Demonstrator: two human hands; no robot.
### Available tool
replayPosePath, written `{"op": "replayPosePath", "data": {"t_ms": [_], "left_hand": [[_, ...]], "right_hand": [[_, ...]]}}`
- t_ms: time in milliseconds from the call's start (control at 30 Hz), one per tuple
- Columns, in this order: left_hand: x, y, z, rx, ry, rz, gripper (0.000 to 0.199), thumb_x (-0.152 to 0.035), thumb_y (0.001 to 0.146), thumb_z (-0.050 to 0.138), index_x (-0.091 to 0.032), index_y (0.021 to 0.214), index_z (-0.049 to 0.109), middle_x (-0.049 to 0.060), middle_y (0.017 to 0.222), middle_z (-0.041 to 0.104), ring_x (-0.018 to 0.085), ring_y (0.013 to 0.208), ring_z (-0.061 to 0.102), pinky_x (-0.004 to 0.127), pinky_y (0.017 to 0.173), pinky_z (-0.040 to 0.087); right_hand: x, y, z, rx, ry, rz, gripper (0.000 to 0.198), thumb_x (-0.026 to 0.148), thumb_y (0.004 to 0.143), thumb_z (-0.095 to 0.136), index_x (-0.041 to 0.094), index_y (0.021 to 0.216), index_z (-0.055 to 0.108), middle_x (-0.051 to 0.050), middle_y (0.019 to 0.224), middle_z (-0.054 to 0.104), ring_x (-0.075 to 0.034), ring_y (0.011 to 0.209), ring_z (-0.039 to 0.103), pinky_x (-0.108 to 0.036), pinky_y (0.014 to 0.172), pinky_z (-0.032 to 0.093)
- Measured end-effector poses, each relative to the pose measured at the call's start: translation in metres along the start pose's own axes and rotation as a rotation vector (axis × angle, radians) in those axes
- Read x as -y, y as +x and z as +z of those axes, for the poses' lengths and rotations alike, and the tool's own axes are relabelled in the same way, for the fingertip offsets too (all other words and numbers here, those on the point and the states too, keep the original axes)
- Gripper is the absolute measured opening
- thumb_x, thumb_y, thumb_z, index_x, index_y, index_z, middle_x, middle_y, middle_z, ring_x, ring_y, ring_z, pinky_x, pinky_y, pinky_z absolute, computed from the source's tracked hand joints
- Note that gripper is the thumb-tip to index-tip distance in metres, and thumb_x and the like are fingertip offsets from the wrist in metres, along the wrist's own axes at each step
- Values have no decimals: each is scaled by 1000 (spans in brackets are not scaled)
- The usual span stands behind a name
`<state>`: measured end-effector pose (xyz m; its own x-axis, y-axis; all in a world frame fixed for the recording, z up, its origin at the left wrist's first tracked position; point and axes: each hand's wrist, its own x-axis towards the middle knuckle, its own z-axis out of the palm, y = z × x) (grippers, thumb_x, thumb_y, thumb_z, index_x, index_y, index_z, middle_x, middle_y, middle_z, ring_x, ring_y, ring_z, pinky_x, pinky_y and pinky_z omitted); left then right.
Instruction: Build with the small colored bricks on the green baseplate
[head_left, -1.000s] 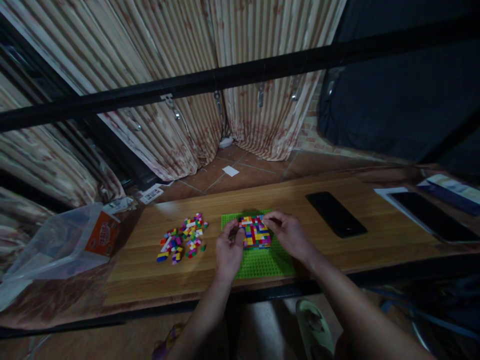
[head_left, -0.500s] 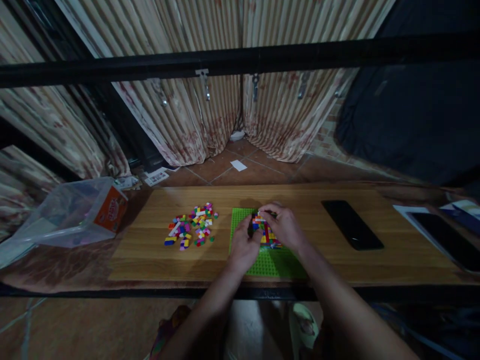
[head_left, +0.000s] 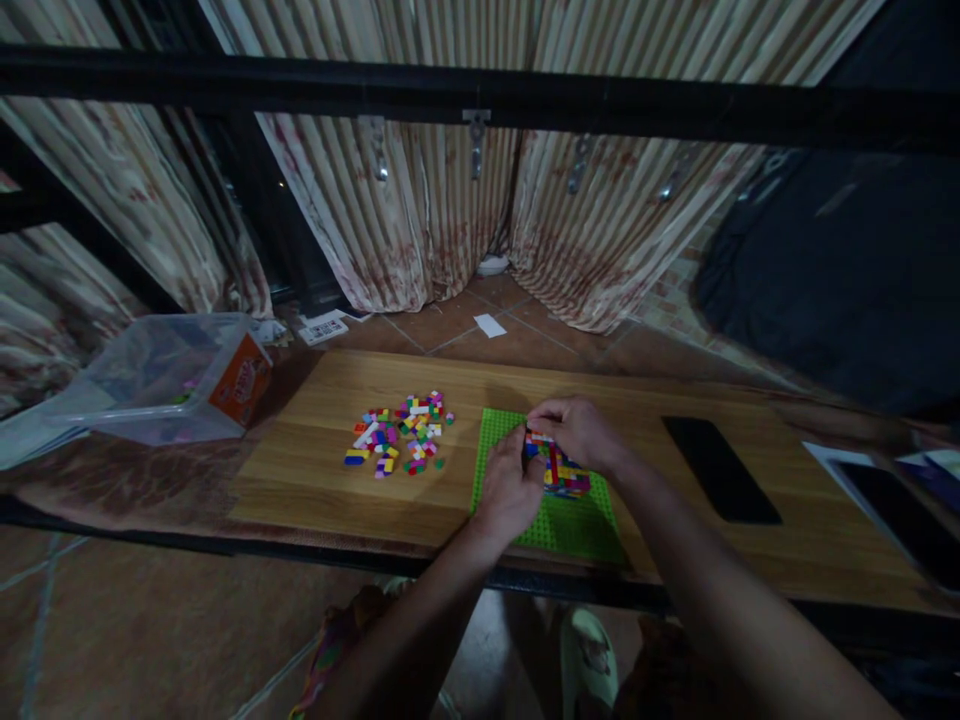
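Note:
A green studded baseplate (head_left: 551, 535) lies on the wooden board, bearing a low multicoloured toy brick build (head_left: 568, 478). My left hand (head_left: 511, 490) rests against the build's left side, its fingers curled around that edge and the thumb near the top. At the far edge of the build, my right hand (head_left: 581, 430) has thumb and fingers pinched together, close to the left fingertips. Whatever is between the right fingertips is too small and hidden to make out. The hands cover part of the build's far and left sides.
Loose toy bricks (head_left: 420, 430) lie spread left of the baseplate. A black phone-like slab (head_left: 720, 470) is on the right of the wooden board (head_left: 300, 480). A clear plastic bin (head_left: 165, 390) with an orange label stands at far left. A black bar (head_left: 420, 95) crosses beyond the board.
The camera view has turned and tilted slightly, so the board sits at a different slant. Both hands stay at the build, the right one still pinching at its far edge.

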<state>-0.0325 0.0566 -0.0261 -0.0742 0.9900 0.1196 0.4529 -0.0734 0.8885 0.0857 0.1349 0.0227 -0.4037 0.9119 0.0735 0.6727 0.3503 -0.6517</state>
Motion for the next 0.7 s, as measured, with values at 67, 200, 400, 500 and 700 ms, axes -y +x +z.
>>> {"op": "replayPosePath", "data": {"t_ms": [67,200,400,500,700], "left_hand": [[-1,0,-1,0,5,4,43,-25,86,48,-19,129,51,9,126,60,22,116,52,37,104,38],[-2,0,0,-6,13,-8,43,-25,86,47,-19,129,51,8,125,60,22,116,52,36,104,38],[-4,-1,-1,-3,-16,-20,42,-24,85,48,-18,127,53,8,126,60,22,117,53,34,105,37],[-6,-2,-3,-13,-27,-30,40,-23,85,49,-20,124,56,7,123,62,22,116,53,35,104,38],[-6,-5,-1,-6,-25,-1,45,-23,86,47,-19,130,52,8,128,59,23,119,51,38,106,36]], "right_hand": [[2,2,-2,30,-24,-12,16,20,78,58,18,74,73,-2,72,74,-15,68,66,-23,63,45],[5,4,-4,51,-52,-9,16,20,78,58,17,75,74,-2,71,73,-15,66,65,-23,61,44],[10,13,-7,82,-125,-71,17,15,73,59,18,63,72,0,57,67,-13,55,58,-23,55,40],[8,11,-6,92,-103,-101,18,15,74,58,18,62,71,0,57,67,-13,54,58,-24,55,41],[-12,-5,8,-26,133,-27,18,23,80,58,17,79,74,-5,78,75,-17,72,67,-27,67,49]]}}
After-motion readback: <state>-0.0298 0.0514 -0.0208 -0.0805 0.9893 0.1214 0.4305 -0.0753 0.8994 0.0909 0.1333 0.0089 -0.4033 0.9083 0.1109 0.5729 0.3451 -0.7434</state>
